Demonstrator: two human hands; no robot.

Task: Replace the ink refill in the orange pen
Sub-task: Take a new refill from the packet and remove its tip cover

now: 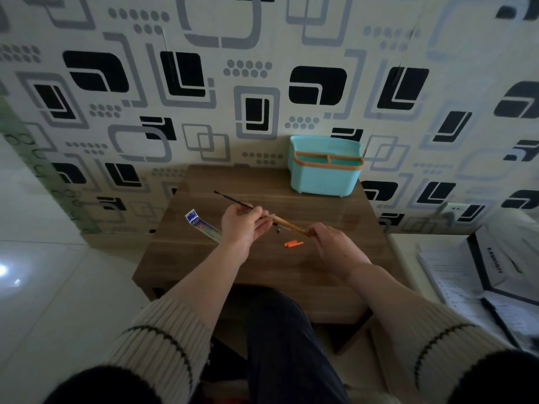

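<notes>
Right now the left hand (243,225) pinches a thin dark ink refill (233,200) between its fingers (258,212), the rod slanting up and away past them toward the wall. The right hand (332,243) is closed around the far end of the orange pen barrel (288,224), which bridges the gap between the two hands above the table (262,266). Just below the barrel, near the right fingers, a small orange piece (293,244) lies loose on the table, probably the pen's end cap. Behind the left fingers sits a blue-and-white refill packet (201,225). Well beyond both hands stands a teal organizer (325,167).

Whether the refill tip sits inside the barrel mouth cannot be told. The risk, I judge, is misalignment: a thin rod pushed in at an angle could bend or jam. A sweeping wrist could also flick the loose cap off the table.
</notes>
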